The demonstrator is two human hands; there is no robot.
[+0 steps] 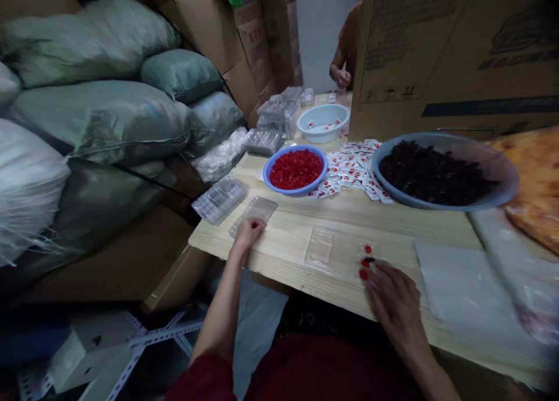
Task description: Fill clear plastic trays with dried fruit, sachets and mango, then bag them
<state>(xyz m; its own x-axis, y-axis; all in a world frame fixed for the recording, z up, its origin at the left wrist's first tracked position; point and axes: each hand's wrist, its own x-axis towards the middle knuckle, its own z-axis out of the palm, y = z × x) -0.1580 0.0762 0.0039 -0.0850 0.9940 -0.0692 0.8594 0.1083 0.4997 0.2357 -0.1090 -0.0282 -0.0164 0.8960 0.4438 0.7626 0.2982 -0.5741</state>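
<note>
My left hand point(248, 233) is closed in a pinch at the near edge of a clear plastic blister case point(261, 208) by the table's left end. My right hand point(396, 293) bends over an open clear plastic case point(322, 247), its fingertips at a small black piece point(369, 260). Several red discs point(368, 249) show in the right half of that case. Part of this half is hidden under my fingers. Beyond lies a blue bowl point(267, 177) of red discs, and to the right a large basin point(509, 185) of black pieces.
White printed sachets point(349, 168) lie heaped between bowl and basin. Stacked clear cases point(220, 200) stand at the left, with a pale blue basin point(321, 136) behind. A large carton point(437, 57) partly hides another person point(345, 57). Plastic sheets point(458, 279) lie at right; full sacks point(109, 119) at left.
</note>
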